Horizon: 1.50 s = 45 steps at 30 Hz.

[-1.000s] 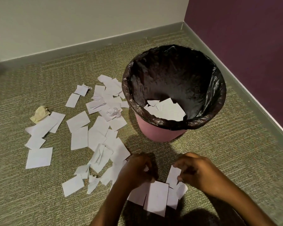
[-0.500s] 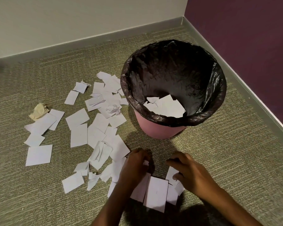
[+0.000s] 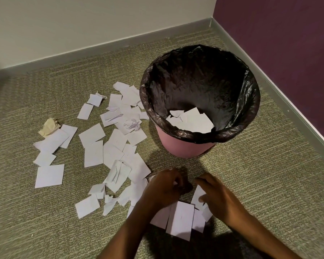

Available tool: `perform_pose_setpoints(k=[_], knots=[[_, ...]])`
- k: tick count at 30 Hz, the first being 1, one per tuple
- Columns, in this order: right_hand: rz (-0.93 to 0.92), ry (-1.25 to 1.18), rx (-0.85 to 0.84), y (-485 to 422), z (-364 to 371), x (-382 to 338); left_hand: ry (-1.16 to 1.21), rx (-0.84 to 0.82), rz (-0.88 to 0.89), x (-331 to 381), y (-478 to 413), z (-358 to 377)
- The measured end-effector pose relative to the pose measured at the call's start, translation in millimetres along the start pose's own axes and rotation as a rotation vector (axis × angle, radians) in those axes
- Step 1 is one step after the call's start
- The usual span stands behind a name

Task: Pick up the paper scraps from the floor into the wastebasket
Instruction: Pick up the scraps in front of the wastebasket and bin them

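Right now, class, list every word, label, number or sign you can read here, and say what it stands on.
No text can be read.
A few paper scraps: faint grey marks, too blurred to read.
The wastebasket and its black liner: no label visible.

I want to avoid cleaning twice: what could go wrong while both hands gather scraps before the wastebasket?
The loose scraps between the left hand and right hand are separate flat pieces; some may slip out during the lift to the wastebasket. The beige wad, far left, could be overlooked.
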State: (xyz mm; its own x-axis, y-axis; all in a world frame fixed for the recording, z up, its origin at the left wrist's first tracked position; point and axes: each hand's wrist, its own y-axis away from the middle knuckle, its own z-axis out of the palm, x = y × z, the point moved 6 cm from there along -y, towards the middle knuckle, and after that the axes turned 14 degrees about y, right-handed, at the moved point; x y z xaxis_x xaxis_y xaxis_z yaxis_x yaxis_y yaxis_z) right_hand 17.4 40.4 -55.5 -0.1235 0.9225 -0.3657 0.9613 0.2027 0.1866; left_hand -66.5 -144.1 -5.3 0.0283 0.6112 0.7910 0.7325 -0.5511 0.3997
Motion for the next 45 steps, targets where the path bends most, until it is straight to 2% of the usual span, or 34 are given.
perform_pose_setpoints(k=[2,6,12,15,18,20,23,29,35,45], knots=[[0.028,-0.045,-0.031,0.7,5.2,-0.6,-0.054,-0.089,-0.010,0.2,0.1,11.6],[0.095,-0.173,0.009,2.7,-1.9,0.8,-0.093,-0.261,0.002,-15.5,12.2,39.7],[0.337,-0.268,0.130,6.0,-28.0,31.9,-0.347,-0.212,0.032,-21.7,21.1,57.5],[0.409,-0.579,-0.005,10.1,-37.7,47.4,-0.348,-0.209,0.021,-18.4,19.9,54.3],[0.285,-0.663,-0.311,14.5,-39.0,38.1,-0.360,-0.201,0.041,-16.2,20.6,53.0],[0.214,-0.572,-0.469,16.3,-29.2,29.9,-0.361,-0.190,0.047,-16.3,20.2,52.9],[0.083,-0.349,-0.503,18.7,-17.0,19.6,-0.365,-0.186,0.052,-16.8,17.2,52.4],[-0.108,-0.039,-0.183,34.5,-5.9,-1.7,-0.372,-0.190,0.032,-17.3,18.0,51.5],[-0.055,-0.059,-0.124,41.7,-10.9,-9.1,-0.345,-0.193,0.048,-15.8,18.4,50.7],[0.172,-0.123,-0.269,43.5,18.1,-21.7,-0.262,-0.207,0.039,-16.2,18.1,54.0]])
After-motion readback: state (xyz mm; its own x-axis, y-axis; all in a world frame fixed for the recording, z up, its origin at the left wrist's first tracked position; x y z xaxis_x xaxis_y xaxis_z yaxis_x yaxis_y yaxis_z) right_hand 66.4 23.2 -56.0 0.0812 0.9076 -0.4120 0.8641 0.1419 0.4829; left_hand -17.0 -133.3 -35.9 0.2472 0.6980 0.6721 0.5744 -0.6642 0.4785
